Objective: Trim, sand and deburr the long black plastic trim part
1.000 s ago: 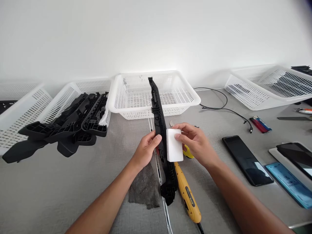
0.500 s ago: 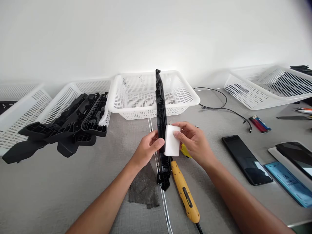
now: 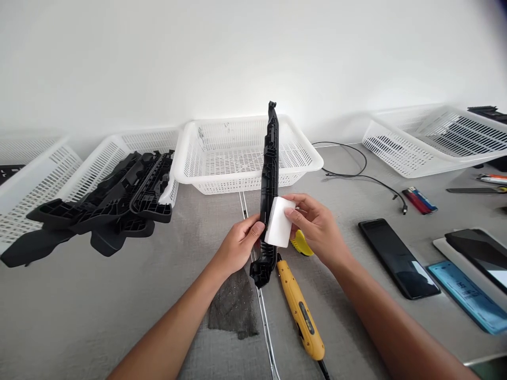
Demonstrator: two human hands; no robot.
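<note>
- Midway across the head view, a long black plastic part [image 3: 270, 163] is held up over the grey surface [image 3: 130, 285], its far end overlapping the white basket [image 3: 222, 179] behind it.
- To its left, the left hand [image 3: 240, 244] has its grip clamped on the part's near half, thumb across the edge.
- On the right, the right hand [image 3: 317, 224] has its grip closed on a white block [image 3: 279, 224], right against or just beside the part; contact cannot be told.
- The part looks light, stiff and smooth, so it may slide or twist; its narrow far tip and thin ribs seem the fragile places, and the thicker near half the better hold.
- The block seems light and slightly soft; its broad faces suit a flat, gentle pinch, as hard squeezing could dent it.
</note>
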